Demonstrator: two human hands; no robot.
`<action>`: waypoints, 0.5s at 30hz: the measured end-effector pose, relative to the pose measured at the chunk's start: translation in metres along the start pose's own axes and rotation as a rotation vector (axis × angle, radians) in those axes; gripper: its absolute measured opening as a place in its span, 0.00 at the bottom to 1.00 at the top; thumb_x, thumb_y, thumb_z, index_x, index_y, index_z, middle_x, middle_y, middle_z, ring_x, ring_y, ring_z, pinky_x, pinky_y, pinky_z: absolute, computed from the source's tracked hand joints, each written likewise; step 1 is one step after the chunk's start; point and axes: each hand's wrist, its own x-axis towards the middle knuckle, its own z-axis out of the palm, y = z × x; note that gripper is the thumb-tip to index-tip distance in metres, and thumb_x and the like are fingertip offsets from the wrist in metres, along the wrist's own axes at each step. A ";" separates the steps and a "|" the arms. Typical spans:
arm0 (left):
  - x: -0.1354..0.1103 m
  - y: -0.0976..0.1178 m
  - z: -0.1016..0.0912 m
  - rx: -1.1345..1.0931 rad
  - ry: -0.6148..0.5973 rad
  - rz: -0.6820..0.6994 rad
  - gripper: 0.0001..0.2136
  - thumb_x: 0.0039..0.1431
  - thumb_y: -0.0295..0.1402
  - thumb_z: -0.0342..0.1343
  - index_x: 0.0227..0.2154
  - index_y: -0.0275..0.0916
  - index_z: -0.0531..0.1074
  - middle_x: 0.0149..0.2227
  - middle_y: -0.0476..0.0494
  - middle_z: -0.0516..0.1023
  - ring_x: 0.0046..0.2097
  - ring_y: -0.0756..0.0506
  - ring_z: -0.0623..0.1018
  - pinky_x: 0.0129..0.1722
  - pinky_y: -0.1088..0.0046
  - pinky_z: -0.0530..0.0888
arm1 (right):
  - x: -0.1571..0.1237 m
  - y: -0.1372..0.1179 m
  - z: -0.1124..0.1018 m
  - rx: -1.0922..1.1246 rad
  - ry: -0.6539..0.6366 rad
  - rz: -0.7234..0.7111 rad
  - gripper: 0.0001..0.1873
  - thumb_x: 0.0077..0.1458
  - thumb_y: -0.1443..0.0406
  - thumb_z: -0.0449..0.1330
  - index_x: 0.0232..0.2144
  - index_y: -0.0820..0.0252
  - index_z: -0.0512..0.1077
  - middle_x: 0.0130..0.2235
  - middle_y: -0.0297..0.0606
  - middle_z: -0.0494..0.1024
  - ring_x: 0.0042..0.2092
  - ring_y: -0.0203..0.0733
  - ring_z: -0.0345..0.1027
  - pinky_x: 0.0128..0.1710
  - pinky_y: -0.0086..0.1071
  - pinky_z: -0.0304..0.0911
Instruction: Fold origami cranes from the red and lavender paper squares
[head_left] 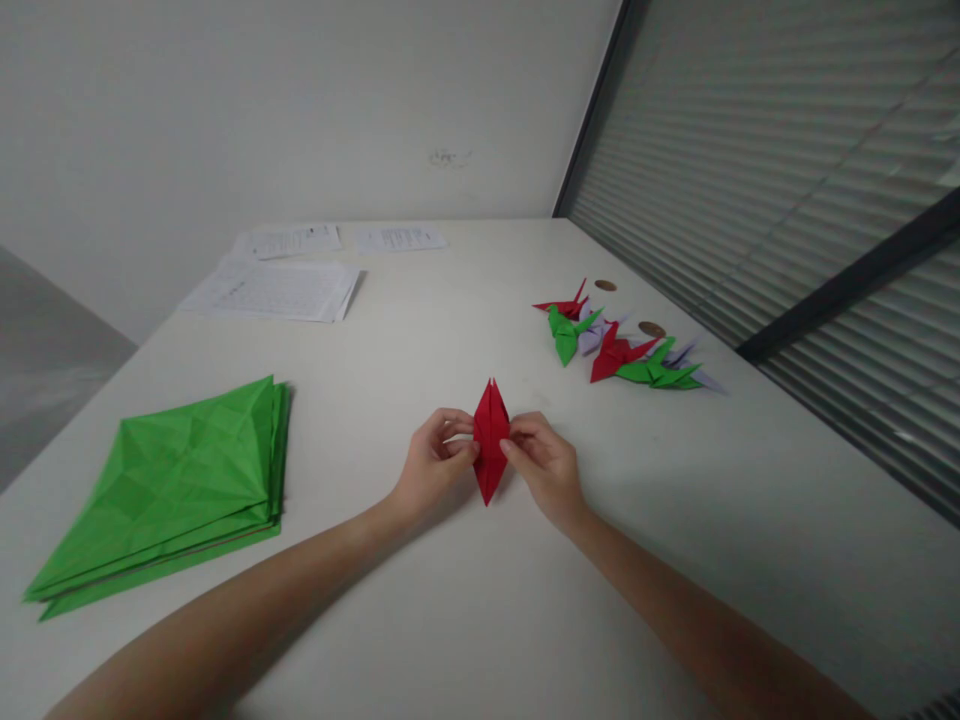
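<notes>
A red folded origami paper, shaped as a long narrow diamond, stands between my two hands over the white table. Its upper end is split into two points and a seam runs down its middle. My left hand pinches its left edge between thumb and fingers. On the opposite edge, my right hand grips it with the thumb in front. The fingertips behind the paper are partly hidden.
Green creased paper sheets lie stacked at the left. Several folded paper cranes in red, green and lilac sit at the right, near two brown round spots. Printed sheets lie far left. A window blind borders the table's right side.
</notes>
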 end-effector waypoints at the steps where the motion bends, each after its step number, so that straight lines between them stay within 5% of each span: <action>1: 0.000 0.000 -0.001 -0.002 -0.009 0.006 0.15 0.45 0.29 0.66 0.36 0.37 0.69 0.36 0.47 0.78 0.32 0.52 0.78 0.33 0.76 0.75 | 0.001 0.000 0.000 0.019 -0.022 0.031 0.08 0.52 0.59 0.65 0.31 0.57 0.73 0.35 0.36 0.69 0.35 0.37 0.66 0.33 0.31 0.65; 9: 0.003 -0.001 -0.005 -0.008 -0.083 0.019 0.08 0.44 0.33 0.69 0.28 0.35 0.80 0.38 0.39 0.81 0.38 0.45 0.80 0.41 0.68 0.78 | 0.001 0.010 -0.005 0.215 -0.125 0.119 0.04 0.51 0.63 0.64 0.32 0.52 0.79 0.40 0.36 0.71 0.43 0.40 0.68 0.44 0.35 0.65; 15: 0.001 0.003 -0.002 -0.034 -0.028 -0.080 0.09 0.49 0.37 0.64 0.26 0.35 0.81 0.36 0.40 0.81 0.35 0.46 0.79 0.37 0.70 0.78 | -0.001 0.008 -0.007 0.096 -0.149 0.071 0.08 0.55 0.62 0.60 0.31 0.52 0.80 0.39 0.38 0.72 0.43 0.42 0.68 0.46 0.38 0.65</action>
